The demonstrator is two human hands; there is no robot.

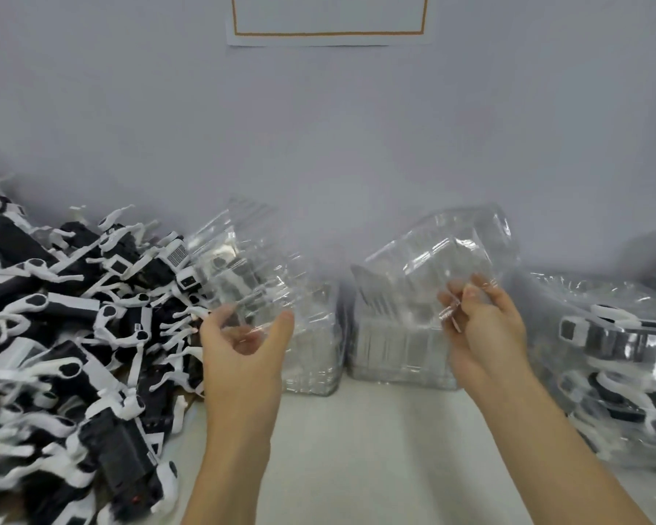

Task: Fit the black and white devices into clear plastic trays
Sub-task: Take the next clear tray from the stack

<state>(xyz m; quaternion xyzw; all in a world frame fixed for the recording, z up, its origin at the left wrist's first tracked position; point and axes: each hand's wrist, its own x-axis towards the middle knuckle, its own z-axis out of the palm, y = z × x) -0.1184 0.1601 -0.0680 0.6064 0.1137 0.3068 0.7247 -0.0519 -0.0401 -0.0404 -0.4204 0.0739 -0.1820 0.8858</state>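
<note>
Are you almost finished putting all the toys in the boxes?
Not nearly. Some filled trays sit at the right. The left hand and right hand each hold an empty clear tray. A big pile of devices still waits at the left.

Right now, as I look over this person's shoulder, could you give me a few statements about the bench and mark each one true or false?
1. Each hand holds a clear plastic tray. True: the left hand grips one clear tray and the right hand another.
2. The loose pile of black and white devices lies on the person's right. False: it lies on the left.
3. Stacks of empty trays stand against the wall behind the hands. True.
4. The packed trays at far right hold no devices. False: black and white devices show inside them.
</note>
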